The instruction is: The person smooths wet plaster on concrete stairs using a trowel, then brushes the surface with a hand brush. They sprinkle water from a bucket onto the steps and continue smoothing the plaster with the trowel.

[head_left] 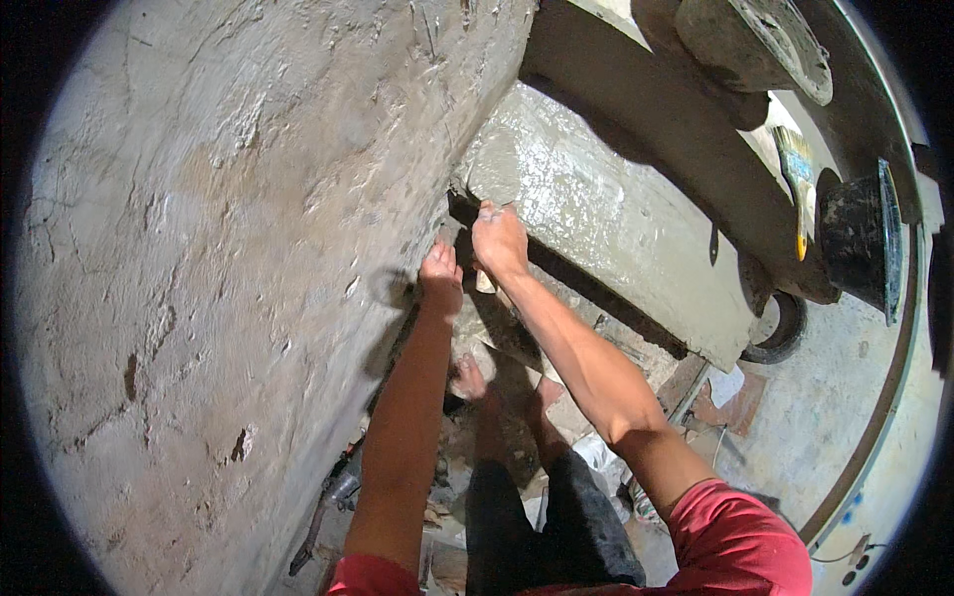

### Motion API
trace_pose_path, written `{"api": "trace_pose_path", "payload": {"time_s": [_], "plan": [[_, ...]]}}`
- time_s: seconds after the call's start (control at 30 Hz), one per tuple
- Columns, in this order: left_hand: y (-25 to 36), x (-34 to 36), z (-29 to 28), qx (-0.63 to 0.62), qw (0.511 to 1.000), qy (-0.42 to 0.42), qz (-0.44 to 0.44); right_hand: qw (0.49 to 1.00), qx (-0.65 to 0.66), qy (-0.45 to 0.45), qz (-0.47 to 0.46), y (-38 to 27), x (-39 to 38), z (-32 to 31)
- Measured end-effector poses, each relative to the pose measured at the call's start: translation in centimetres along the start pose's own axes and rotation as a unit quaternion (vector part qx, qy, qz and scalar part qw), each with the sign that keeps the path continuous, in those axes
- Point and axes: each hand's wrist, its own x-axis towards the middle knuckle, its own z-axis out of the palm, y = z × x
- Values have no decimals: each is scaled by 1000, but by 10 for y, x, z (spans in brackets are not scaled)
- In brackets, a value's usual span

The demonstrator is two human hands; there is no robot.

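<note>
My right hand [500,240] is closed round a trowel at the near left corner of a ledge coated in wet grey mortar [606,189]. The pale wooden end of the trowel's handle [485,282] sticks out below my fist; the blade is hard to tell from the mortar. Close beside it, my left hand [441,280] is up against the rough plastered wall [229,248], fingers bent and close together. A small grey piece [449,232] shows at its fingertips, too unclear to name.
On the raised grey slab behind the ledge are a mortar-crusted bowl [755,45], a paintbrush [796,179] and a black bucket [855,238]. A dark round tub [780,328] is by the ledge's right end. Rubble and plastic [596,457] litter the floor around my feet.
</note>
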Motion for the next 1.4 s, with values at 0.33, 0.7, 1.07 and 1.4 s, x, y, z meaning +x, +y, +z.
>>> {"api": "trace_pose_path", "payload": {"time_s": [0.33,0.7,1.07,1.4], "plan": [[-36,34,-45,45,956,-230,174,995,-79,-38,-38,-23,-6,25],[19,18,46,-48,988,-149,-6,990,-123,37,-66,16,7,15],[31,21,61,-98,981,-153,-59,994,-97,-6,-52,36,-24,-14],[50,-8,70,2,984,-165,-69,980,-95,134,117,170,-74,-81]]}}
